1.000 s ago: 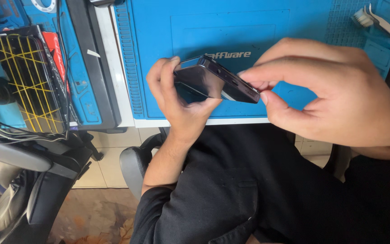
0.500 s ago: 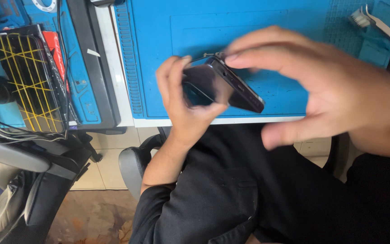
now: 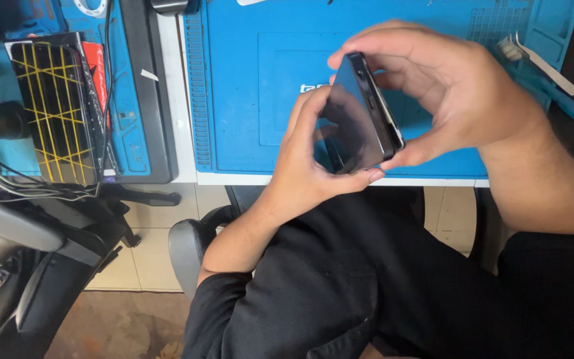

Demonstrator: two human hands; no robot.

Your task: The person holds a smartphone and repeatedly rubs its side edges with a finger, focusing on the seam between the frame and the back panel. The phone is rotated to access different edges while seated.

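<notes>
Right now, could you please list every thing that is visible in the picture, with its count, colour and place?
phone: one, black, tilted on edge, held in both hands over the near edge of the mat
work mat: one, blue, on the white table
brush: one, white handle, top right on the mat
panel with yellow lines: one, black, on the left
chair: one, grey and black, lower left
clothing: black, lower middle
left hand: grips the phone from the left, thumb under its lower corner
right hand: grips the phone's top and lower corner
</notes>
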